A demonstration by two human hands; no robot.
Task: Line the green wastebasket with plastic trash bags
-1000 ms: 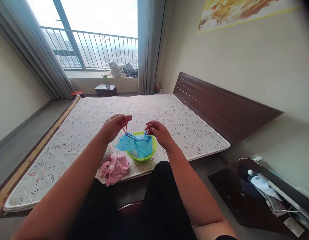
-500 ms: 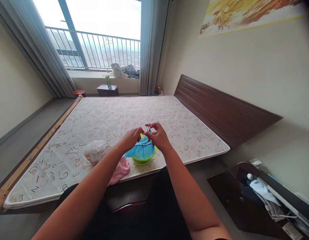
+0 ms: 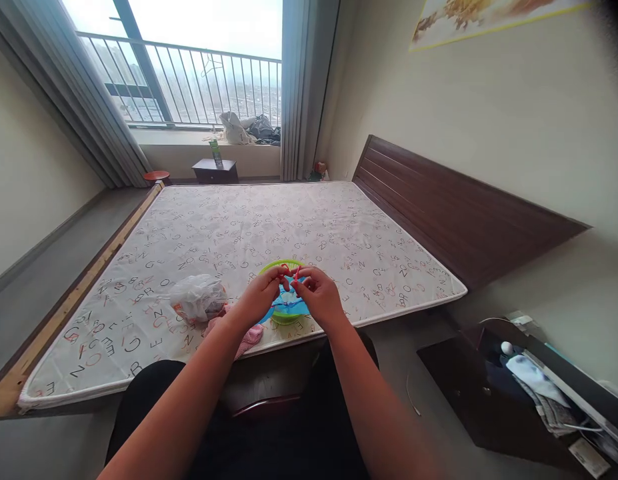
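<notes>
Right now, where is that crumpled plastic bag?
The plastic bag lies on the letter-print mattress near its front edge, left of the left hand and the green basket, just behind the pink cloth.

A letter-printed mattress (image 3: 249,233) fills the room; dark wooden headboard (image 3: 453,220) against a cream wall (image 3: 489,120); grey curtains (image 3: 303,87) flank a bright balcony window (image 3: 189,60).

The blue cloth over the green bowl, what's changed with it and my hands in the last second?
Both hands, left hand and right hand, came together over the green bowl, bunching the spread blue cloth and pinching its red strings. The pink towel and plastic bag stayed put on the mattress.
</notes>
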